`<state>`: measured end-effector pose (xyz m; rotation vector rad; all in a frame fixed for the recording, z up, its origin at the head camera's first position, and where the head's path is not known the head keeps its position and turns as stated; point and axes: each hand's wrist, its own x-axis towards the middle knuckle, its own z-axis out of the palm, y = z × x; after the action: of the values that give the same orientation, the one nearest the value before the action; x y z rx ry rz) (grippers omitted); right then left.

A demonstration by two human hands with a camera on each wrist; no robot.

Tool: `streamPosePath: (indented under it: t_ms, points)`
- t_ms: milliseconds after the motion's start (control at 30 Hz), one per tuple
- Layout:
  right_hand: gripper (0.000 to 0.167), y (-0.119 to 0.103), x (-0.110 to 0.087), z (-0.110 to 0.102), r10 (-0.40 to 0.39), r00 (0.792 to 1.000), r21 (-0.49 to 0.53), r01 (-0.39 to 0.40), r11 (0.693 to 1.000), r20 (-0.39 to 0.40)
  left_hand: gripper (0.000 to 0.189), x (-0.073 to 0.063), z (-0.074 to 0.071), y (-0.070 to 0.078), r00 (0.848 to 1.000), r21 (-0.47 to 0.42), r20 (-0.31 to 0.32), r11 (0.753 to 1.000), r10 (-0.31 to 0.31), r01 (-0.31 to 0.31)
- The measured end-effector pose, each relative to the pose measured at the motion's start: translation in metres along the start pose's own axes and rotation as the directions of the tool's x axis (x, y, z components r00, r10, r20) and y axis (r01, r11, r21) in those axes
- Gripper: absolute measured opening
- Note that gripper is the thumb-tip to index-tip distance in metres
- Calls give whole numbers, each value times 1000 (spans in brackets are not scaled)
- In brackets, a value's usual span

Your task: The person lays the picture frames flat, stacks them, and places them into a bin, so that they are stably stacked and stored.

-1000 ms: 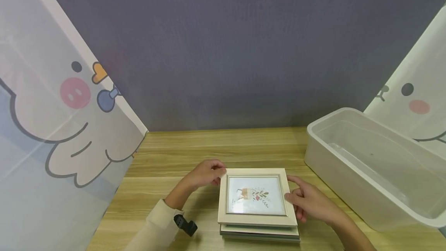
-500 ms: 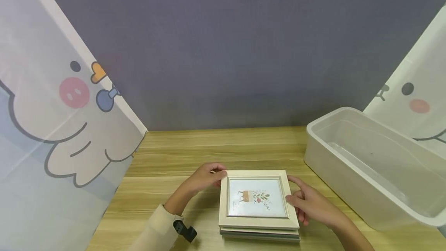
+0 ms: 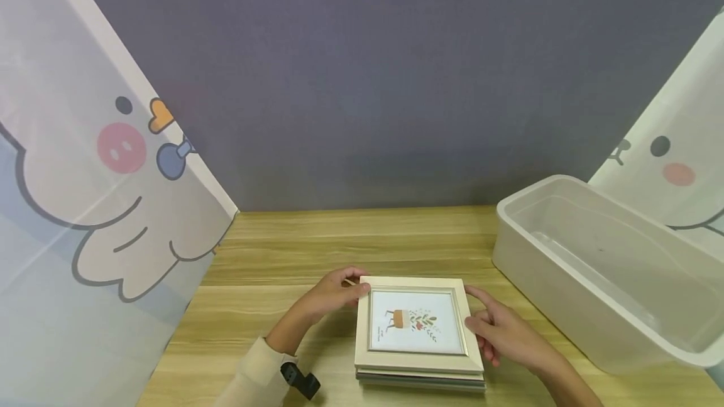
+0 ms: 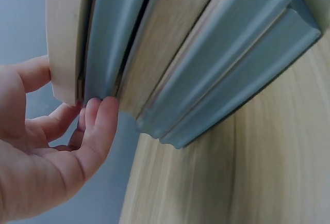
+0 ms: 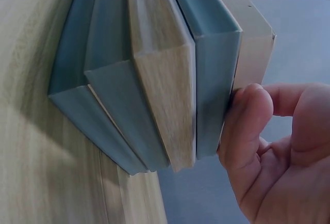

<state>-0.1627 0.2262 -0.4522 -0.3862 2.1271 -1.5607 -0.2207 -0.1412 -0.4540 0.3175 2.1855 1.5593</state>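
A cream picture frame [image 3: 417, 360] with a print of a potted plant tops a stack in the head view. Beneath it, the left wrist view shows a blue-grey frame [image 4: 111, 33], a wood-toned frame [image 4: 172, 25] and further blue-grey frames [image 4: 227, 64]. My left hand [image 3: 334, 294] grips the cream frame's far left corner, thumb on its face and fingertips at its underside. On the right edge my right hand [image 3: 506, 331] holds the same frame, thumb at the rim and index finger stretched along the side. Its other fingers curl beside the stack in the right wrist view.
A deep white plastic bin [image 3: 588, 297] stands right of the stack, close to my right forearm. The wood-grain table [image 3: 271, 256] ends at a dark grey wall panel [image 3: 362, 93]. Cartoon-printed sheets [image 3: 186, 218] flank both sides. A black strap [image 3: 300, 382] hangs at my left wrist.
The cream frame has shifted slightly toward me and lies more squarely over the stack. Glare on its glass has gone. Both hands keep their places on its edges.
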Motion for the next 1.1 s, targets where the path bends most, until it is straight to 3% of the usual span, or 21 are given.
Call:
streamPosePath:
  t_ms: [200, 333, 467, 833, 1100]
  points:
    - [76, 1, 0, 1, 3, 1000, 6, -3, 1000, -4, 59, -5, 2, -7, 1000, -53, 12, 998, -26, 27]
    - [76, 3, 1, 3, -8, 1000, 27, 8, 1000, -3, 63, -13, 3, -13, 998, -95, 56, 994, -40, 46]
    - [75, 2, 1, 4, -2, 1000, 31, 3, 1000, -14, 63, -18, 7, -17, 996, -158, 89, 987, -21, 34]
    - [71, 5, -3, 7, 12, 989, -30, -17, 999, -148, 71, -25, 17, -22, 1000, -202, 27, 979, 0, 5]
    - [71, 7, -3, 8, -22, 989, 35, 28, 999, -148, 69, -26, 19, -25, 1000, -206, 4, 978, 5, -4]
